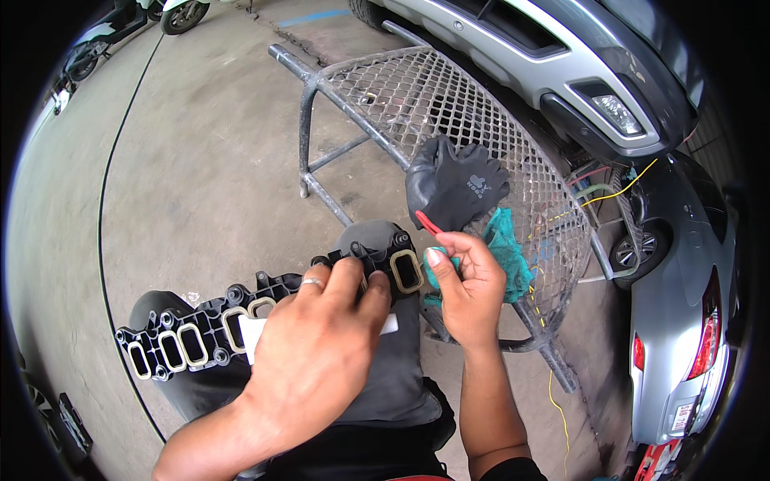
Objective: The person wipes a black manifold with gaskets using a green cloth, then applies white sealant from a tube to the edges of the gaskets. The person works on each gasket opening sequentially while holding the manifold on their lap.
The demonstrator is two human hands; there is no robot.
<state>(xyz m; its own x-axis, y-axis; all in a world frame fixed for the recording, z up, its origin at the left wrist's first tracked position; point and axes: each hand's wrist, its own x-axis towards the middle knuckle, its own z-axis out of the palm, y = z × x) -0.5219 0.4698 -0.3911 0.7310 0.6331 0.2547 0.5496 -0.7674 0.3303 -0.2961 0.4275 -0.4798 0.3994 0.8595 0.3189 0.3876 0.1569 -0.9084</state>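
A long black plastic intake manifold [210,309] with beige oval port gaskets lies across my knees. My left hand [317,345] presses over its middle, fingers curled around it; a white flat piece [389,325] sticks out from under the hand. Beside the manifold's right end, my right hand [472,293] pinches a thin red tool [428,223] between thumb and fingers, its tip pointing up and left. What kind of tool it is, I cannot make out. A teal cloth [507,255] hangs behind that hand; more teal shows by the thumb, and whether it is held is hidden.
Ahead stands a tubular metal frame with mesh [393,84], a black work glove [457,183] resting on it. A silver vehicle's front bumper [553,72] is beyond. To the right is a silver car [674,321], and a yellow cord [561,409] trails on the floor. Motorbikes [104,40] stand far left.
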